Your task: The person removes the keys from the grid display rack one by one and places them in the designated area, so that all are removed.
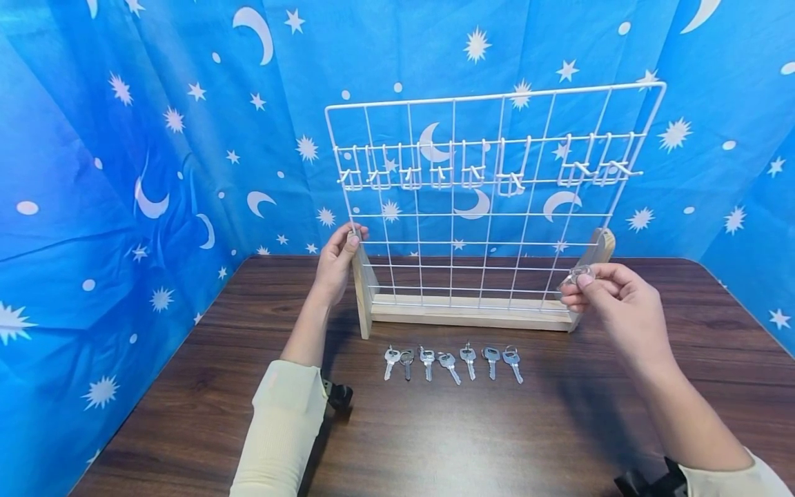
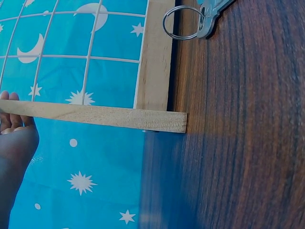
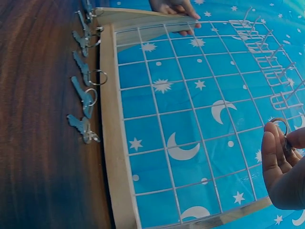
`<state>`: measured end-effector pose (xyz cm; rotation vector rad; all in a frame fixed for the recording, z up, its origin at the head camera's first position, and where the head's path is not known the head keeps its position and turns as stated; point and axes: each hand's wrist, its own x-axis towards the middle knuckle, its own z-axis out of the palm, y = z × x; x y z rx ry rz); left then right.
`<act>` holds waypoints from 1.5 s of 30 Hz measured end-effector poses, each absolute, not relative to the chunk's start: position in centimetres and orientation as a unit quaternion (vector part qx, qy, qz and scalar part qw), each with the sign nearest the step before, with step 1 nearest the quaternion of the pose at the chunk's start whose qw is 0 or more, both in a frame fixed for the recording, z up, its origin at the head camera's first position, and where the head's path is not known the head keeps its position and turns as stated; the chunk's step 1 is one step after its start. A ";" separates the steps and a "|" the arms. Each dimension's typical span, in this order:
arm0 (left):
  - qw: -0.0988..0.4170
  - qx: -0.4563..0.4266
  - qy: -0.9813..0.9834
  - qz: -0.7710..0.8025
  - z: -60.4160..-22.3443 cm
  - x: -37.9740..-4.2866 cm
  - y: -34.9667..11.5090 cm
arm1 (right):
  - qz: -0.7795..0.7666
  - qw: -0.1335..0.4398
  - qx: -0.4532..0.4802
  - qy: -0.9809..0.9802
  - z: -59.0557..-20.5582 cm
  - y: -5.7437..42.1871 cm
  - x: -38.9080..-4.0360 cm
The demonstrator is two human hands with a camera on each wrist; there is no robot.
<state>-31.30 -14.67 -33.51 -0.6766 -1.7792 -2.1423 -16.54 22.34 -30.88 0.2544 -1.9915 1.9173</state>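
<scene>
A white wire grid rack (image 1: 491, 243) in a wooden stand (image 1: 472, 314) stands on the table. My left hand (image 1: 335, 266) holds the top of its left wooden upright (image 2: 95, 113), thumb in front and fingers on the far side. Near the right upright, my right hand (image 1: 627, 304) pinches a metal key ring (image 3: 280, 122) between thumb and fingers; whatever hangs from it is mostly hidden by the fingers. White hooks (image 1: 511, 181) hang in a row across the upper grid, and none carries a key. Several silver keys (image 1: 427, 359) with rings lie in a row before the stand.
The dark wood-grain table (image 1: 435, 435) ends at a blue cloth (image 1: 298, 83) with stars and moons behind and at the sides. Black wrist mounts (image 1: 338, 395) sit on both forearms.
</scene>
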 end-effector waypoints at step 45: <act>0.142 -0.232 -0.619 -0.737 -33.5 -31.3 -14.7 | 0.609 -0.002 0.070 -0.790 -35.2 22.3 -17.7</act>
